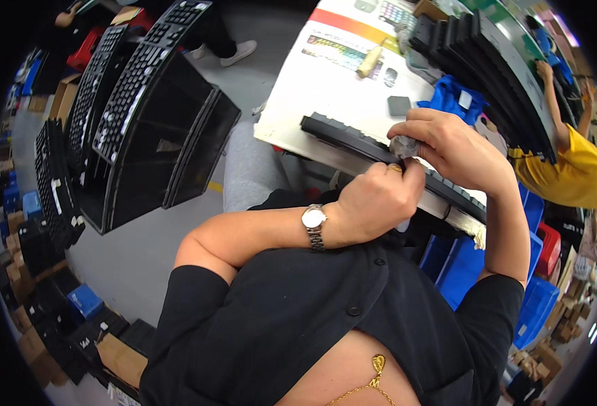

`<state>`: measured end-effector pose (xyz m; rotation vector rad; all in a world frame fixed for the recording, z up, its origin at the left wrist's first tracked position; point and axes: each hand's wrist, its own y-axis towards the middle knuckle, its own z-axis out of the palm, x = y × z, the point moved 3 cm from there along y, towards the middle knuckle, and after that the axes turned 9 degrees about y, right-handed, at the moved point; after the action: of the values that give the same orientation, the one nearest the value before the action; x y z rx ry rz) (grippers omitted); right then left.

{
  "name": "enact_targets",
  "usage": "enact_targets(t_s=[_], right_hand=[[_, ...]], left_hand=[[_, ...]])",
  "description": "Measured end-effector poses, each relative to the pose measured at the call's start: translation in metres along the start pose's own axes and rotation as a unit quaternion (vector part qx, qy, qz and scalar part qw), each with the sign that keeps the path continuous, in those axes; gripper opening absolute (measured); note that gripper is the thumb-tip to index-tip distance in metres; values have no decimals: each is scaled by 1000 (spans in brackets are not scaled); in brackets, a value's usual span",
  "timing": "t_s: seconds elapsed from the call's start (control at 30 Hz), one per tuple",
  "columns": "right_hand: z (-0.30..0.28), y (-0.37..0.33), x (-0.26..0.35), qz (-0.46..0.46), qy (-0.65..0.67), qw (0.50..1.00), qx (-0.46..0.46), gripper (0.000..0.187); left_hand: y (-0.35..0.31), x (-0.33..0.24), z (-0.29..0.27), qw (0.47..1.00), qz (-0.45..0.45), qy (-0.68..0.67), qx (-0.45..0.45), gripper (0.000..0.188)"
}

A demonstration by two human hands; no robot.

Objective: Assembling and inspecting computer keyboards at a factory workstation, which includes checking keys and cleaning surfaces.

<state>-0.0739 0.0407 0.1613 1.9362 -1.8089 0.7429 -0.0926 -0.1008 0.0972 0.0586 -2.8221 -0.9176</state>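
Note:
A black keyboard (342, 134) lies slantwise along the near edge of the white table (286, 111), its keys partly hidden by my hands. Curled at the keyboard's near edge, my left hand (378, 201) grips it, with a watch on the wrist. From the right, my right hand (457, 145) reaches over the keys and pinches a crumpled grey wad (404, 146) against the keyboard, close to my left fingertips. Whether the wad is cloth or plastic I cannot tell. Just beyond it sits a small dark grey square block (399, 105).
A pale yellow bottle-like object (371, 61) and a blue cloth (450, 95) lie farther back. Keyboards stand stacked at right (498, 74) and left (139, 81). Blue bins (457, 267) are below the table at right. A person in yellow (562, 169) works beyond.

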Motion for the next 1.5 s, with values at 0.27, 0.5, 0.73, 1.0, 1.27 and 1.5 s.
enact_targets(t_s=[0.27,0.5,0.73,1.0,1.27,1.5], right_hand=[[-38,-54,-80,171,45,956,-233,29],[-14,-43,-123,299,10,953,-41,36],[-30,-56,-101,292,36,910,-292,37],[10,-109,-14,160,103,980,-64,58],[58,-127,-12,277,-21,953,-117,56],[72,-132,-1,261,-67,948,-167,55]], left_hand=[[1,0,2,999,31,18,12,28],[-1,0,-4,999,25,3,23,32],[0,3,-7,999,23,-36,24,31],[-5,31,-8,985,-27,-169,8,33],[-16,134,-16,964,-146,-221,3,29],[-20,159,7,770,-250,-456,371,28]])
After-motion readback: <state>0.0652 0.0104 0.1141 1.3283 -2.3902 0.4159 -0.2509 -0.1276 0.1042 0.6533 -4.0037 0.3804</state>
